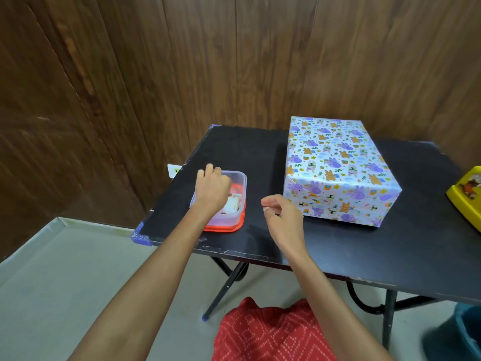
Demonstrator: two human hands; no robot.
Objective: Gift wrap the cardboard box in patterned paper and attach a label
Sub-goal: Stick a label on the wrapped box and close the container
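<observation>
The black tabletop (260, 152) stands against the wood-panelled wall, and the work is spread over its near half, within easy reach of the person.

The cardboard box (338, 168) sits right of the middle, already fully covered in patterned paper. Its folded end faces the person and its broad top is bare. I see no label on it yet, so that flat top looks kept free for one.

A yellow object (466, 196) lies at the far right edge, well apart from the box and seemingly out of use.

On the left, a clear plastic container (240, 178) rests on its red lid, open so its contents can be reached.

The left hand (212, 188) dips into it with fingers curled downward. Its grip is hidden behind the knuckles, so I cannot tell whether it has hold of anything.

The right hand (279, 212) hovers between container and box, fingers loosely curled and grasping nothing I can make out, probably waiting to receive something.

White cards (233, 204) show inside the container, likely the labels.
</observation>
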